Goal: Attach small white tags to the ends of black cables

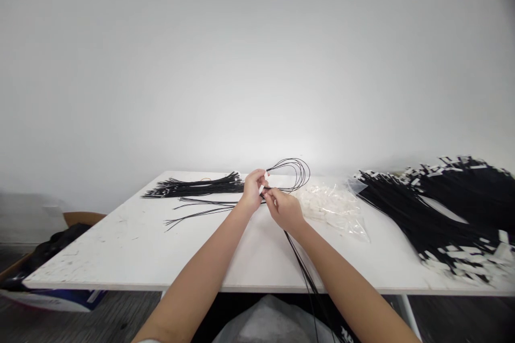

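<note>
Over the middle of the table, my left hand (253,188) is closed around a few thin black cables (308,171), which loop out to the right and back. Small white pieces show at its fingers. My right hand (284,208) is close beside it, thumb and fingers pinched on the same cables. Loose cable ends (197,202) stretch out left on the table. More black strands (300,260) hang from under my right hand over the front edge. What exactly lies between the fingertips is partly hidden.
A bundle of black cables (193,187) lies at the back left of the white table (132,246). Right of my hands is a clear plastic bag (333,206) of small white parts. Large piles of black cables with white ends (406,220) cover the right side. A box (52,300) stands on the floor, left.
</note>
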`<state>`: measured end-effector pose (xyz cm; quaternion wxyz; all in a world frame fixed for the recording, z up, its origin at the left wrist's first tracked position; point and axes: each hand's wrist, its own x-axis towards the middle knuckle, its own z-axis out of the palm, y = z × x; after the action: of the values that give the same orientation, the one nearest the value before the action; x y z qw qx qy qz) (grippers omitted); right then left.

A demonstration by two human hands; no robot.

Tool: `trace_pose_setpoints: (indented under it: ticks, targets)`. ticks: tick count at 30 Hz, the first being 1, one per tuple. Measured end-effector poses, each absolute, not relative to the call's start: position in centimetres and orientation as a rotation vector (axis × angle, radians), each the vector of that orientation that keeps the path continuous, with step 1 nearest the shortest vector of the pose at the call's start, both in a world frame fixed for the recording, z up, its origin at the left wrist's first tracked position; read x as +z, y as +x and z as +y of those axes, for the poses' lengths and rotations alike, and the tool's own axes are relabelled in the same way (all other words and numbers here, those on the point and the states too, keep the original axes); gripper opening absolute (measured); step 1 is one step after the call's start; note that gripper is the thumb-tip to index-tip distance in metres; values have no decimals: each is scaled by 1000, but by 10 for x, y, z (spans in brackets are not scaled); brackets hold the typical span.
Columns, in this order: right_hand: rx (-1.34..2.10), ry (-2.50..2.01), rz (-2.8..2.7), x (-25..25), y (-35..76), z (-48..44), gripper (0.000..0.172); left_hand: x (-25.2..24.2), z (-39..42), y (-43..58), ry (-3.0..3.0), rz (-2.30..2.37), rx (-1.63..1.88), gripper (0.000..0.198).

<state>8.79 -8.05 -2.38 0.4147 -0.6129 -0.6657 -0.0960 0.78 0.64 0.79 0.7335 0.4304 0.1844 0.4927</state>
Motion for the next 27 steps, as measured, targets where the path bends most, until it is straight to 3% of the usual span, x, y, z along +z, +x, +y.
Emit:
trace_pose_setpoints:
  ticks: [5, 13, 19, 23, 27]
  targets:
    - [64, -1502, -1680, -16, 91, -81, 26, 6, 9, 8, 955, 428, 1093, 13]
    - [1090, -1226, -1547, 1, 107, -91, 28, 7, 12, 5, 962, 473, 1093, 15]
    - [1124, -1058, -1303, 21, 122, -106, 45, 14, 9, 2, 886, 472, 1040, 14]
    - [1066, -892, -1105, 24, 132, -107, 29, 11, 11, 2, 902, 488, 1037, 14]
    - [880, -732, -876, 23, 142, -103, 26, 10, 13, 3, 916, 477, 1039, 18]
